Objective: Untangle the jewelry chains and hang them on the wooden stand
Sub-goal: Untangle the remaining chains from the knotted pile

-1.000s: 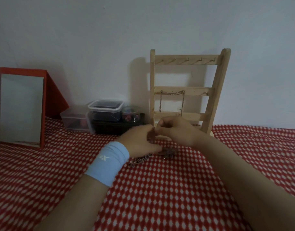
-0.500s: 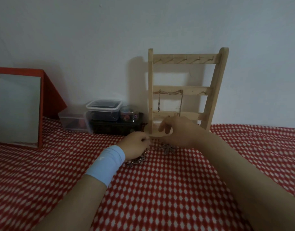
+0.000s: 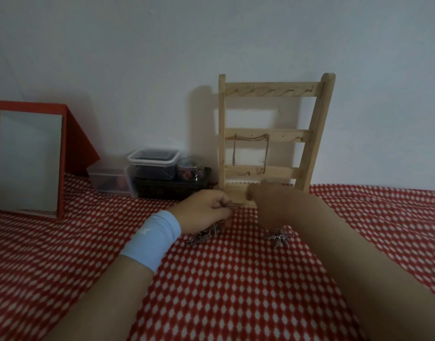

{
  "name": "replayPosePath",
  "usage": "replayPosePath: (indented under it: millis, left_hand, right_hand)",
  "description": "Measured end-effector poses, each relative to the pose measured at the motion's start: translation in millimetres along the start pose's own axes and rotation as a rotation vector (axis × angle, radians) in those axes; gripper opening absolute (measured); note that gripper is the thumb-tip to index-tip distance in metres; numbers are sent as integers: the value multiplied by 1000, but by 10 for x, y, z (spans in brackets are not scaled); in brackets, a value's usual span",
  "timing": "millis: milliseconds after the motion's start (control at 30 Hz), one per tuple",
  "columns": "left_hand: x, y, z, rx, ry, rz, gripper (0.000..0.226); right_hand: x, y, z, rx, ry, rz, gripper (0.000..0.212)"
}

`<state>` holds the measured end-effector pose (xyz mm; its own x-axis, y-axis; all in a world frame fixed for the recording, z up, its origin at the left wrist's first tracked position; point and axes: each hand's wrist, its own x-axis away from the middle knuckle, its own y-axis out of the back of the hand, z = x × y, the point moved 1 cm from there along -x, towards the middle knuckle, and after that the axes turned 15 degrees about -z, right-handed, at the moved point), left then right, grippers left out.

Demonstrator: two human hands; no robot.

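Note:
A wooden stand [image 3: 312, 143] with three hooked rungs leans against the wall. One chain [image 3: 267, 148] hangs from its middle rung. In front of the stand's base, my left hand [image 3: 201, 212], with a light blue wristband, pinches a thin chain at its fingertips, and a tangle of chains [image 3: 201, 238] lies under it on the cloth. My right hand [image 3: 273, 205] is blurred, its back toward me and its fingers curled down. A spiky chain cluster [image 3: 279, 237] sits just under it, seemingly held. A gap separates the two hands.
A red-and-white patterned cloth [image 3: 236, 279] covers the surface. A red-framed mirror [image 3: 29, 158] stands at the left. Lidded plastic containers [image 3: 153, 157], a small round jar [image 3: 189, 168] and a dark tray [image 3: 172, 189] sit against the wall, left of the stand.
My hands were together at the stand's base and have pulled apart. The left hand dropped down and left, while the right hand moved right and the chain cluster went with it.

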<state>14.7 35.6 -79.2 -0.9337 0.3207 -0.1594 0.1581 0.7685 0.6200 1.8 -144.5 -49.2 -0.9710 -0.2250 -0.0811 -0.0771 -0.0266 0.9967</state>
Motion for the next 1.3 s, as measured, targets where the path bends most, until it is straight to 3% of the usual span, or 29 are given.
replayPosePath:
  millis: [67,133,367,533,667,933,1067,1167,1300]
  left_hand:
    - [-2,-11,-7,116,-14,7,8]
    - [-9,22,2,151,9,9,8]
    - [10,210,83,-133,92,142,28]
    - [12,167,85,-109,41,78,30]
    - [6,160,43,-30,28,19,28]
    - [-9,206,87,95,70,-45,32]
    - [-43,152,159,223,142,-34,38]
    - [-55,119,179,414,239,-26,36]
    - [-48,126,164,449,280,29,36]
  right_hand:
    - [3,23,89,-323,46,0,64]
    - [6,23,139,-563,79,31,49]
    - [-61,-35,-99,-464,67,103,14]
    - [-71,-25,-154,-360,2,98,17]
    - [-55,-16,0,-488,80,106,40]
    - [-85,-105,-49,-878,-8,-97,12]
    - [-80,-92,-18,-909,47,-275,5]
    - [-30,-81,34,-809,130,-360,13]
    - [-42,-94,65,-799,162,-456,5]
